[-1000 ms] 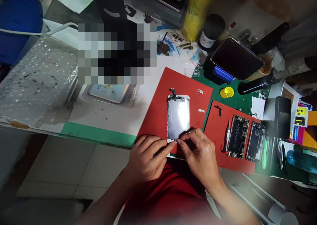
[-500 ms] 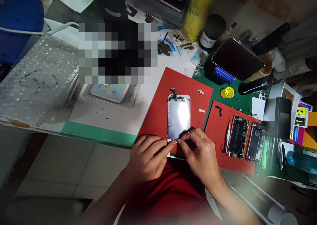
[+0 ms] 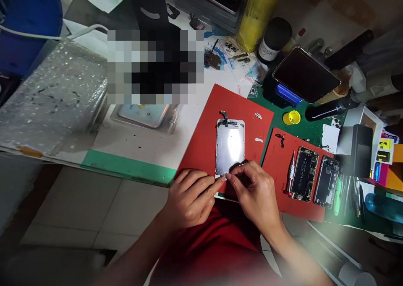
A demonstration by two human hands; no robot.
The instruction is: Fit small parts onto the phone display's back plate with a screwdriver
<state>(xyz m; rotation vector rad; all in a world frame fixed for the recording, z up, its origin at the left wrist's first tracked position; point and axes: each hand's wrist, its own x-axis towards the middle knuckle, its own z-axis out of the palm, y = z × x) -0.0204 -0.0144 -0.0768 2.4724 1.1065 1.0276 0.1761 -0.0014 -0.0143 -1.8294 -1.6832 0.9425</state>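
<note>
The phone screen (image 3: 226, 149) lies on the red mat (image 3: 203, 135), long axis pointing away from the left hand (image 3: 192, 198), loosely curled at its near edge, and the right hand (image 3: 258, 190), fingertips drawn together near its right corner; whether either grips anything, I cannot tell

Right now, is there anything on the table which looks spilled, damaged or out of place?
No clear spill. Slightly odd: a few dark specks dot the white tabletop, and a bent black strip lies loose on the right red mat. Whether it is damaged, I cannot tell.
</note>
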